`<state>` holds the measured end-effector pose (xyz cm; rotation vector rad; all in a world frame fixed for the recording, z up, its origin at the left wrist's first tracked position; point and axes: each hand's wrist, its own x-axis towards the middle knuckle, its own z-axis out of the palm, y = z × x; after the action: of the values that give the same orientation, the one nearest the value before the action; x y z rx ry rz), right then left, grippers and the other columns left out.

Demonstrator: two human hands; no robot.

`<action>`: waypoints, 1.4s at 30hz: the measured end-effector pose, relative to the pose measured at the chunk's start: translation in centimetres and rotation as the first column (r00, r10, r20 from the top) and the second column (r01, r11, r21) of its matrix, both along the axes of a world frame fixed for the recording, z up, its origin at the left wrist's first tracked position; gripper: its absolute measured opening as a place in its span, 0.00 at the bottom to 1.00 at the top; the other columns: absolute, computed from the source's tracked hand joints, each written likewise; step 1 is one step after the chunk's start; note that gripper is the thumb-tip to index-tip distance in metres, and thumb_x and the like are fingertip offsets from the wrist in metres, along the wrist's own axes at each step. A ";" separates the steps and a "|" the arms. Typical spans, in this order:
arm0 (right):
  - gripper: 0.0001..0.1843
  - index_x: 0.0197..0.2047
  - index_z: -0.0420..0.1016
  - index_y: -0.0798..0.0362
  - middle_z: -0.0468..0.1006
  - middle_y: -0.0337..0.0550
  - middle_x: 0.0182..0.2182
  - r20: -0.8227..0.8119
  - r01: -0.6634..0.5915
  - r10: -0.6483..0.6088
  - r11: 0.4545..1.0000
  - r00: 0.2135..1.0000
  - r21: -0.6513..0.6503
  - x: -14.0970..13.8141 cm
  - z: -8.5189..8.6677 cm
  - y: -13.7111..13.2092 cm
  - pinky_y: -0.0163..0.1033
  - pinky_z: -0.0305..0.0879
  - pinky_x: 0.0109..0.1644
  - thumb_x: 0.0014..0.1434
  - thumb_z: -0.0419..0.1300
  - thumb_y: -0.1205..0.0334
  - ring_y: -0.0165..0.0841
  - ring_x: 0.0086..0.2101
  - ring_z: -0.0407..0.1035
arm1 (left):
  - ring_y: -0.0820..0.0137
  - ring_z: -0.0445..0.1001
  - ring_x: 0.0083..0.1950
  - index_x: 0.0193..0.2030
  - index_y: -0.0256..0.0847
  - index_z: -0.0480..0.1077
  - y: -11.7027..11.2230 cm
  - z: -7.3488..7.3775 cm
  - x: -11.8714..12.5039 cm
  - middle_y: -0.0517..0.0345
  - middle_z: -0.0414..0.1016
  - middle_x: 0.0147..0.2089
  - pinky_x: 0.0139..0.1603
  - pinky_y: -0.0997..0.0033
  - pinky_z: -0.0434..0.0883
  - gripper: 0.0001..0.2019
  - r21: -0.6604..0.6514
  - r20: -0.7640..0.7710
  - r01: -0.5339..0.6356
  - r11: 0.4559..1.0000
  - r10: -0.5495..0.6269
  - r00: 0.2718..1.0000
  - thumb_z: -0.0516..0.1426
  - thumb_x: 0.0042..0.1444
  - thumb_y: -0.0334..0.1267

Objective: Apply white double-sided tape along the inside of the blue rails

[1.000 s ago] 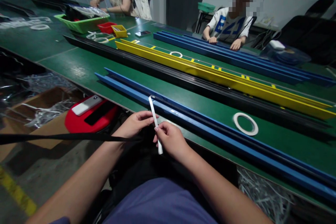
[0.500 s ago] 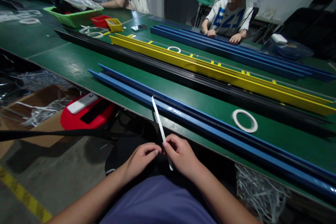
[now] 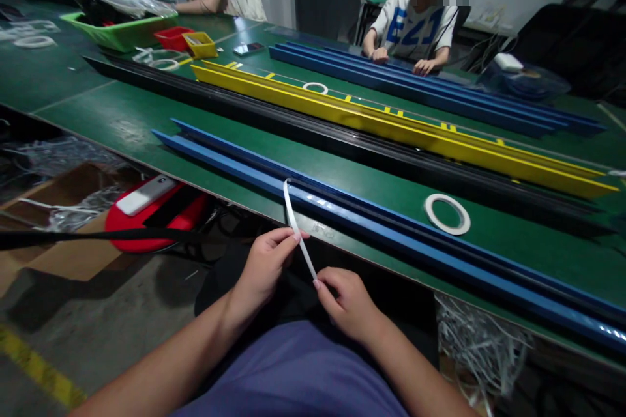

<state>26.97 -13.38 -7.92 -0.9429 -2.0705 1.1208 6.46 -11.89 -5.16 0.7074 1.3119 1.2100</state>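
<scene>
White strip (image 3: 306,257). Green table (image 3: 132,118): blue rail (image 3: 391,234) along near edge; black rail (image 3: 293,125), yellow rail (image 3: 274,91) beyond; white ring (image 3: 454,230).

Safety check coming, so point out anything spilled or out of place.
Under the table at right, a tangle of strips looks untidy, ends trailing down; the box at left holds a similar jumble. Nothing on top clearly stands out.

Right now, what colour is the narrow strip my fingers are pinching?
The narrow strip is white, shown in the head view.

The left hand (image 3: 265,262) and right hand (image 3: 349,303) pinch a white strip (image 3: 307,259).
</scene>
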 end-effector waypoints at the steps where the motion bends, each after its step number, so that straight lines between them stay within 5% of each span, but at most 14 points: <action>1: 0.12 0.40 0.74 0.53 0.73 0.39 0.32 0.007 -0.010 0.010 1.000 1.000 0.015 0.3 -0.2 -0.2 0.35 0.58 0.40 0.76 0.54 0.60 0.29 0.32 0.66 | 0.78 0.51 0.23 0.43 0.34 0.84 0.1 0.2 -0.1 0.65 0.57 0.20 0.25 0.75 0.45 0.21 -0.005 0.024 -0.011 1.000 0.011 1.000 0.70 0.54 0.52; 8: 0.12 0.42 0.74 0.53 0.75 0.40 0.33 0.099 -0.075 0.067 0.993 0.993 0.087 2.9 -1.5 -0.8 0.35 0.59 0.43 0.77 0.53 0.61 0.30 0.35 0.68 | 0.80 0.51 0.23 0.39 0.33 0.82 0.8 2.0 -0.2 0.67 0.55 0.22 0.24 0.77 0.49 0.17 -0.010 0.149 -0.037 0.999 0.038 0.988 0.72 0.51 0.47; 18: 0.13 0.45 0.75 0.53 0.75 0.41 0.34 0.239 -0.026 -0.013 0.987 0.971 0.161 7.5 -4.2 -2.5 0.36 0.59 0.43 0.79 0.52 0.61 0.31 0.35 0.69 | 0.81 0.50 0.24 0.38 0.33 0.81 0.9 3.4 0.3 0.67 0.54 0.23 0.22 0.81 0.49 0.17 -0.042 0.286 -0.023 0.999 0.034 0.958 0.74 0.49 0.44; 29: 0.16 0.48 0.78 0.53 0.78 0.43 0.35 0.356 0.037 -0.130 0.966 0.925 0.256 12.0 -7.2 -3.7 0.37 0.65 0.42 0.80 0.49 0.59 0.32 0.35 0.73 | 0.83 0.44 0.24 0.43 0.29 0.79 0.9 4.5 -0.2 0.71 0.48 0.26 0.20 0.85 0.50 0.12 -0.073 0.659 0.107 0.992 -0.033 0.751 0.70 0.53 0.31; 36: 0.17 0.52 0.81 0.51 0.82 0.47 0.45 0.402 0.157 -0.255 0.952 0.879 0.262 16.5 -7.8 -4.1 0.35 0.73 0.48 0.80 0.50 0.58 0.34 0.42 0.79 | 0.81 0.48 0.23 0.45 0.26 0.77 1.1 5.1 0.1 0.68 0.50 0.26 0.19 0.84 0.56 0.09 -0.105 0.688 0.124 0.987 -0.018 0.725 0.62 0.58 0.29; 42: 0.16 0.52 0.81 0.51 0.83 0.45 0.44 0.435 0.241 -0.353 0.926 0.828 0.291 19.9 -8.9 -5.3 0.37 0.76 0.45 0.79 0.52 0.59 0.35 0.39 0.80 | 0.80 0.50 0.23 0.47 0.26 0.76 1.1 5.4 1.1 0.67 0.50 0.26 0.19 0.82 0.56 0.12 -0.131 0.729 0.154 0.979 -0.010 0.684 0.57 0.62 0.32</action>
<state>46.90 -18.63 -16.84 -1.4843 -2.2575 0.4996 7.57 -10.80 0.25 0.0958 0.6839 1.1041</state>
